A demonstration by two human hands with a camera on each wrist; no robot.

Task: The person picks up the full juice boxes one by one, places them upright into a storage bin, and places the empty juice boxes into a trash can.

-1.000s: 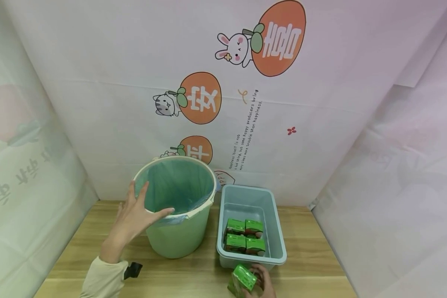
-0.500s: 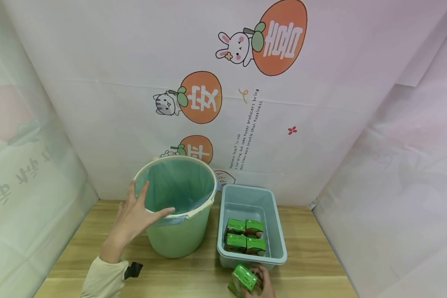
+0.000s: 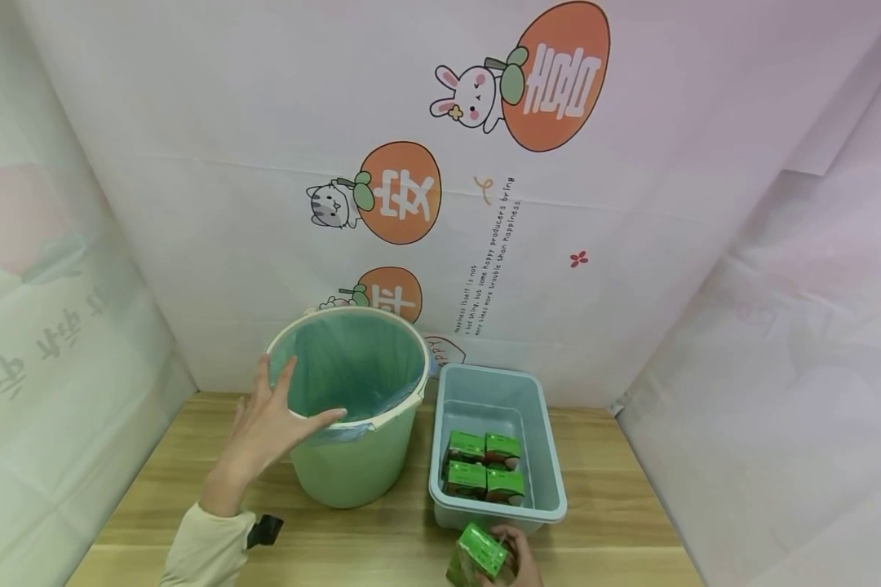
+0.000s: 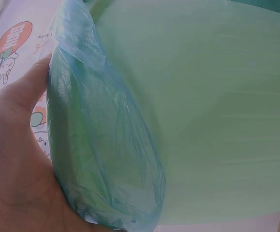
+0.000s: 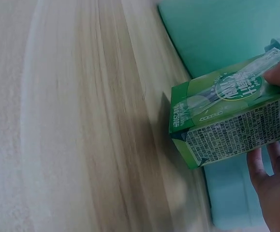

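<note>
My left hand [image 3: 260,432] is at the near-left side of a green bin [image 3: 352,473], its fingers and thumb spread along the rim. In the left wrist view, the bin's bluish plastic liner [image 4: 110,145] is folded over that rim beside the hand. Low at the front, my right hand [image 3: 520,562] grips a green juice box [image 3: 482,550], held tilted. The right wrist view has this juice box [image 5: 227,108] above the table, a wrapped straw along its top face. The thumb presses the top; several fingers are underneath.
A blue-grey plastic tub [image 3: 546,432] stands right of the bin, just beyond the right hand. Several green juice boxes [image 3: 484,465] sit inside it in two rows. Printed cloth walls [image 3: 595,326] enclose the wooden table [image 3: 382,546] at the back and sides.
</note>
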